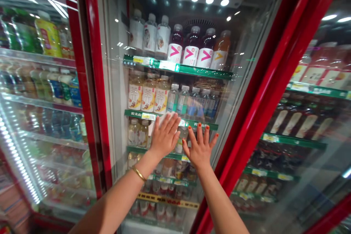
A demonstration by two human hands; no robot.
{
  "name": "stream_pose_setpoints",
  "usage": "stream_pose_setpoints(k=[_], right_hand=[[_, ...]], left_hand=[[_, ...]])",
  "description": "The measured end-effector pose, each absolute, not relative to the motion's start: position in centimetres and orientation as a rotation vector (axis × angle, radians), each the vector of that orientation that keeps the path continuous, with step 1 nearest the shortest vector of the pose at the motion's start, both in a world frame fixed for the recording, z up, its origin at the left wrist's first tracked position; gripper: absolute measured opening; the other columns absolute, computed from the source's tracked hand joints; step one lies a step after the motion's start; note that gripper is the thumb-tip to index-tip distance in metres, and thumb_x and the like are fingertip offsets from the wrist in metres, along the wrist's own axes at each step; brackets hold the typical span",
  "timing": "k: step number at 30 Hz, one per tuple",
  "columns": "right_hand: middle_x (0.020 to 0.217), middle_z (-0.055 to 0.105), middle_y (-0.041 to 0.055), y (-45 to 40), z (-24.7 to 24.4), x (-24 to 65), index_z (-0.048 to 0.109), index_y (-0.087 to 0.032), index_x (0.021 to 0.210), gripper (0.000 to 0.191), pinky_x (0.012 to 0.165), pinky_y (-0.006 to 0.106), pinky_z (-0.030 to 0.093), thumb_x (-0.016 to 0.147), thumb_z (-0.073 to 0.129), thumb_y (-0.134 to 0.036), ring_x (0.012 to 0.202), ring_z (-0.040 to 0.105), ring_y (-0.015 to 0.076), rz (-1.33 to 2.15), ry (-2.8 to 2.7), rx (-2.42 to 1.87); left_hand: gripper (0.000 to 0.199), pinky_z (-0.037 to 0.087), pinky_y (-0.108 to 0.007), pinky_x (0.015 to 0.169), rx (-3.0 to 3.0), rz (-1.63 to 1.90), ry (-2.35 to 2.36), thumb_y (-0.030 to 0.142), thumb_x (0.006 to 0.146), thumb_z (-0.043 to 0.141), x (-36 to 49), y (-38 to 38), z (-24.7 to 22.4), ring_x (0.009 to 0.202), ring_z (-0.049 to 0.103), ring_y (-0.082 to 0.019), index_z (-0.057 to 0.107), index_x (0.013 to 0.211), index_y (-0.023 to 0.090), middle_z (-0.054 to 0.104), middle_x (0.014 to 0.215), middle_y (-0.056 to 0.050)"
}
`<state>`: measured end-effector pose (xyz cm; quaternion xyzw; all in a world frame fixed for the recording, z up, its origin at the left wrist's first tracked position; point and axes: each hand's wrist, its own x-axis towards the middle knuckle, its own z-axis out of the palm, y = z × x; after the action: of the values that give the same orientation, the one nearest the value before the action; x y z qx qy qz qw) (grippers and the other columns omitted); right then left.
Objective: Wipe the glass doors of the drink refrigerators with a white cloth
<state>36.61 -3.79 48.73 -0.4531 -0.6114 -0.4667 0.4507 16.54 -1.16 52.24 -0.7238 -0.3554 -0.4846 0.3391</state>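
Observation:
My left hand [163, 137], with a gold bangle [139, 174] at the wrist, lies flat toward the glass door [241, 44] of a red-framed drinks fridge. Its fingers are stretched out and nearly together. A white patch [150, 128] shows at its edge; whether it is a cloth under the palm or something behind the glass, I cannot tell. My right hand [200, 150], with orange-red nails, is spread wide beside it, palm to the glass. Behind the door stand bottles of tea [148, 97] and dark purple drinks with white labels [191, 49].
Red door frames [263, 109] run up the right side and another red frame [94, 62] up the left. Neighbouring fridges hold yellow bottles [49, 34] on the left and pink bottles [318, 64] on the right. Green shelf strips [197, 71] carry price tags.

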Motion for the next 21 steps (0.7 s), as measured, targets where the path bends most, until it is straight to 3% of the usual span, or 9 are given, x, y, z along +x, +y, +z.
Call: stream_pose_setpoints(k=[2, 4, 7, 10, 15, 17, 21], right_hand=[[0.183, 0.031, 0.0101, -3.9, 48.8, 36.6, 0.029, -0.035, 0.176, 0.089, 0.136, 0.075, 0.006, 0.098, 0.070, -0.047, 0.173, 0.015, 0.0377, -1.165, -1.512, -1.113], [0.182, 0.032, 0.0094, -4.0, 48.7, 36.6, 0.028, -0.034, 0.176, 0.089, 0.137, 0.073, 0.004, 0.099, 0.070, -0.048, 0.174, 0.011, 0.0352, -1.174, -1.518, -1.121], [0.182, 0.034, 0.0086, -3.9, 48.5, 36.7, 0.029, -0.035, 0.176, 0.087, 0.137, 0.074, 0.002, 0.099, 0.068, -0.048, 0.175, 0.007, 0.0351, -1.158, -1.542, -1.152], [0.181, 0.036, 0.0069, -3.7, 48.3, 36.8, 0.031, -0.037, 0.175, 0.086, 0.137, 0.075, 0.001, 0.098, 0.067, -0.046, 0.175, 0.006, 0.0370, -1.130, -1.556, -1.168], [0.180, 0.039, 0.0061, -3.9, 48.4, 36.7, 0.029, -0.037, 0.176, 0.087, 0.137, 0.074, 0.002, 0.098, 0.067, -0.046, 0.174, 0.011, 0.0365, -1.119, -1.544, -1.144], [0.179, 0.041, 0.0059, -4.0, 48.6, 36.6, 0.029, -0.036, 0.176, 0.087, 0.138, 0.072, 0.001, 0.099, 0.067, -0.047, 0.175, 0.010, 0.0341, -1.132, -1.536, -1.136], [0.178, 0.041, 0.0047, -4.1, 48.8, 36.4, 0.031, -0.036, 0.175, 0.083, 0.139, 0.069, 0.001, 0.101, 0.065, -0.051, 0.175, 0.006, 0.0316, -1.167, -1.523, -1.145]], left_hand=[[0.073, -0.009, -0.054, 0.142, -1.905, -1.181, -0.855, 0.036, 0.112, 0.045, 16.4, -1.6, 50.7, 0.173, 0.013, -0.019, 0.011, 0.177, 0.036, 0.045, 0.174, -0.002], [0.075, -0.012, -0.057, 0.141, -1.883, -1.194, -0.880, 0.037, 0.112, 0.046, 14.9, -1.8, 49.7, 0.174, 0.009, -0.019, 0.009, 0.178, 0.034, 0.046, 0.173, -0.004], [0.078, -0.011, -0.063, 0.140, -1.780, -1.383, -1.081, 0.042, 0.114, 0.040, 13.4, -1.2, 51.1, 0.174, 0.002, -0.025, -0.001, 0.178, 0.023, 0.025, 0.182, -0.014], [0.077, -0.011, -0.061, 0.140, -1.708, -1.563, -1.172, 0.044, 0.114, 0.031, 15.5, -0.8, 53.8, 0.174, -0.002, -0.026, -0.007, 0.177, 0.020, 0.008, 0.185, -0.014], [0.071, -0.006, -0.049, 0.143, -1.947, -1.176, -0.828, 0.042, 0.113, 0.039, 18.2, -1.6, 51.8, 0.173, 0.011, -0.017, 0.010, 0.178, 0.035, 0.038, 0.178, 0.000], [0.074, -0.006, -0.047, 0.144, -1.955, -1.122, -0.802, 0.038, 0.112, 0.043, 16.3, -1.8, 49.8, 0.173, 0.013, -0.017, 0.010, 0.178, 0.035, 0.042, 0.175, 0.000], [0.077, -0.006, -0.059, 0.142, -1.766, -1.370, -1.024, 0.034, 0.111, 0.041, 12.4, -1.0, 50.5, 0.174, 0.004, -0.026, 0.005, 0.178, 0.027, 0.020, 0.184, -0.009]])
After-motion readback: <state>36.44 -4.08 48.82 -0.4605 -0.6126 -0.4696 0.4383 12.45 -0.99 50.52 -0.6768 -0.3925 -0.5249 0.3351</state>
